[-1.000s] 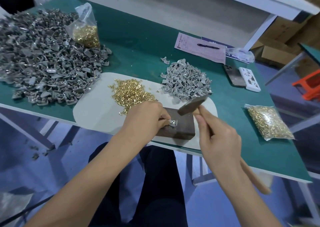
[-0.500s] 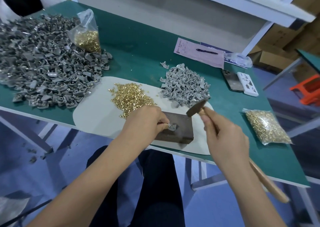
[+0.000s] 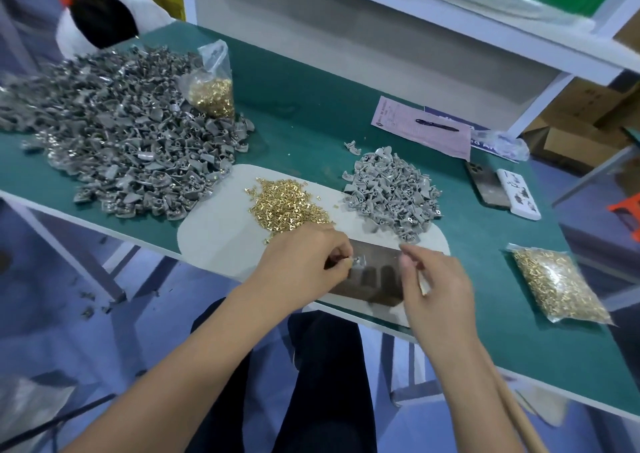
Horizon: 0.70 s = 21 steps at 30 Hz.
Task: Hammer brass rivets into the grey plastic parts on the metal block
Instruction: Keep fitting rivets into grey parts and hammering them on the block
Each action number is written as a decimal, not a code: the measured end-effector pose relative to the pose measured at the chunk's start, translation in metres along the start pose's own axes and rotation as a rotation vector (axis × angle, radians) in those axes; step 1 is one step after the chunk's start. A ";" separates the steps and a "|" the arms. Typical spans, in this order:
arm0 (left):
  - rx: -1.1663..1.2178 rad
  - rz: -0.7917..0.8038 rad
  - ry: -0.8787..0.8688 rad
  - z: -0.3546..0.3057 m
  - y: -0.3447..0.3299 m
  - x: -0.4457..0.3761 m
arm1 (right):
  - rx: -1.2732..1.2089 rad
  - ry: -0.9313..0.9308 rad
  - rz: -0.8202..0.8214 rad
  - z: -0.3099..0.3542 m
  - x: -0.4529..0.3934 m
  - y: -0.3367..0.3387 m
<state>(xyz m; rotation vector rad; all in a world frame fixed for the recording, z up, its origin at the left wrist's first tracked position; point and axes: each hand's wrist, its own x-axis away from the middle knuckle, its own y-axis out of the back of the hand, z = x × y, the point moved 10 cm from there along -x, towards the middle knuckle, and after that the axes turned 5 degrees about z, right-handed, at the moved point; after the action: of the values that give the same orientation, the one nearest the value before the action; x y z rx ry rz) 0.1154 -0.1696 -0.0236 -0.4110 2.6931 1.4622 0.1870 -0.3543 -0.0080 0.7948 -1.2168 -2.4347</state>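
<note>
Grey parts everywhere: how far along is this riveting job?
Done, it seems: the big darker pile. In hand: left hand pinches one part on the metal block; right hand grips the hammer. Left: the lighter pile and loose rivets.

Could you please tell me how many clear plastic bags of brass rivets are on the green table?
2: one bag at the big grey pile's far edge, left; another bag lying flat on the right.

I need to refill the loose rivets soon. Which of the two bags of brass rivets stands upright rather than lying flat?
The bag of rivets at the far left, leaning against the big pile of grey parts, stands upright with its top open. The other bag, on the right, lies flat on the green table.
</note>
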 end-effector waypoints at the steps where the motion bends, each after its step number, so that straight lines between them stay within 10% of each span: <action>1: -0.009 -0.025 0.005 0.003 0.005 0.002 | -0.065 0.076 0.012 0.020 -0.004 -0.004; 21: 0.036 -0.254 0.487 0.175 0.091 0.092 | -0.048 0.358 0.480 0.219 -0.064 -0.183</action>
<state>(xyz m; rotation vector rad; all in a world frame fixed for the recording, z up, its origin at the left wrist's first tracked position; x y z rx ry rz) -0.0110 0.0037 -0.0612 -1.1969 2.8549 1.3814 0.1027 -0.0747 -0.0269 0.7754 -1.0586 -1.8376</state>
